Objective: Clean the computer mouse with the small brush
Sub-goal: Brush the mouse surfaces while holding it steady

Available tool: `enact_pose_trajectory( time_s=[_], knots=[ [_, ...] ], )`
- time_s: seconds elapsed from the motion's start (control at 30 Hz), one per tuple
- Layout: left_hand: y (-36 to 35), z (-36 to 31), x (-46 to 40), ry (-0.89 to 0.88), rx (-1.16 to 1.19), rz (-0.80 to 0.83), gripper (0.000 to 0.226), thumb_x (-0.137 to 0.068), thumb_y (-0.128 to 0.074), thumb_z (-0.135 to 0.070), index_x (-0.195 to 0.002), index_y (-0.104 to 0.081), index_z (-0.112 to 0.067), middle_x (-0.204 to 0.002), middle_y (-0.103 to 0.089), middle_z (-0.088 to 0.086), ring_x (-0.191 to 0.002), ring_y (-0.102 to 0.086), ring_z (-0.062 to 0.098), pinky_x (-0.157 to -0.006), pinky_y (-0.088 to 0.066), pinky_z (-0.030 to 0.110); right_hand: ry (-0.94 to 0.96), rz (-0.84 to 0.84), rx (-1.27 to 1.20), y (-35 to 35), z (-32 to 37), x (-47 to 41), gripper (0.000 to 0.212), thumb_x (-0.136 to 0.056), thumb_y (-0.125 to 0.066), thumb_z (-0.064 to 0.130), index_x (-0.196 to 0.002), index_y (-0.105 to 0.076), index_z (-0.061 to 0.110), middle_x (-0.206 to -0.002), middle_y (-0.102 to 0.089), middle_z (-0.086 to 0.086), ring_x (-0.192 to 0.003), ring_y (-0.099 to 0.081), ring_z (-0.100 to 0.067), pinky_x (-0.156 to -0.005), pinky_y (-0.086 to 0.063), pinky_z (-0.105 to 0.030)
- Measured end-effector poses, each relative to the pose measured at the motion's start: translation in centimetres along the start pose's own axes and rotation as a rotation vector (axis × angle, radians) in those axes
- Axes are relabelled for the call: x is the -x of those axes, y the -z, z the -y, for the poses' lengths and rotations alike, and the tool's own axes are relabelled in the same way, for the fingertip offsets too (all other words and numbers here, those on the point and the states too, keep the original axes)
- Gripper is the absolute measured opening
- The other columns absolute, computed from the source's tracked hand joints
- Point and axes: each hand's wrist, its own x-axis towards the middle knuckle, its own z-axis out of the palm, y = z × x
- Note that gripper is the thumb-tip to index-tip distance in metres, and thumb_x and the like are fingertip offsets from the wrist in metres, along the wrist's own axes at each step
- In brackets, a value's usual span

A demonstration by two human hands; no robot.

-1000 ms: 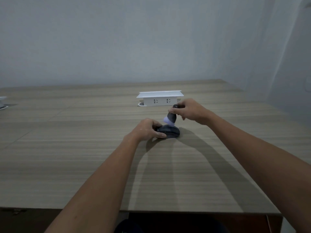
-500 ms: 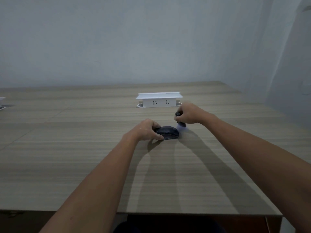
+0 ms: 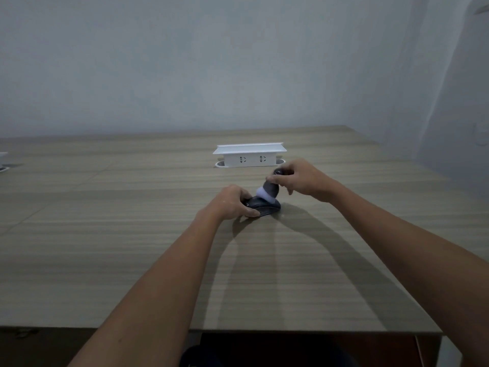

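Head view: the right hand (image 3: 301, 178) grips the small brush (image 3: 270, 189), bristles tilted down-left onto the mouse (image 3: 264, 205), which the left hand (image 3: 232, 201) pins to the surface (image 3: 105, 234).

Head-height, forward-down over table (image 3: 105, 260)

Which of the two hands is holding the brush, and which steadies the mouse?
The right hand holds the small brush, its white bristles down on the mouse. The left hand grips the mouse's near side, flat against the table.
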Motion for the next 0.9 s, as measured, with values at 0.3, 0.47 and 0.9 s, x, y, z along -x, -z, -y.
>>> enact_pose_trajectory(
  time_s=[0.3, 0.47, 0.9],
  knots=[
    [-0.2, -0.1, 0.0, 0.007, -0.006, -0.026, 0.031, -0.072, -0.084, -0.034, -0.096, -0.079, -0.014, -0.080, -0.074, 0.006, -0.067, -0.056, 0.015, -0.059, -0.039, 0.028, 0.010, -0.006, -0.001, 0.2, 0.2, 0.3, 0.017, -0.092, -0.069, 0.022, -0.095, -0.077, 0.008, -0.072, -0.067, 0.003, -0.055, -0.055, -0.008, -0.053, -0.049, -0.022],
    [-0.3, -0.2, 0.1, 0.001, -0.009, -0.051, 0.030, -0.072, -0.084, -0.033, -0.092, -0.079, -0.012, -0.071, -0.068, 0.003, -0.063, -0.053, 0.013, -0.055, -0.035, 0.025, -0.016, -0.037, 0.265, 0.4, -0.6, 0.1, 0.012, -0.087, -0.068, 0.017, -0.084, -0.078, 0.010, -0.063, -0.062, 0.010, -0.051, -0.055, -0.001, -0.059, -0.044, -0.025],
    [-0.3, -0.2, 0.0, 0.017, -0.007, -0.058, 0.029, -0.072, -0.084, -0.034, -0.090, -0.078, -0.012, -0.068, -0.066, 0.002, -0.056, -0.050, 0.009, -0.052, -0.034, 0.024, -0.025, -0.047, 0.048, 0.5, -0.7, 0.4, 0.015, -0.090, -0.070, 0.021, -0.090, -0.078, 0.009, -0.070, -0.066, 0.003, -0.056, -0.055, -0.009, -0.052, -0.048, -0.022]
  ],
)
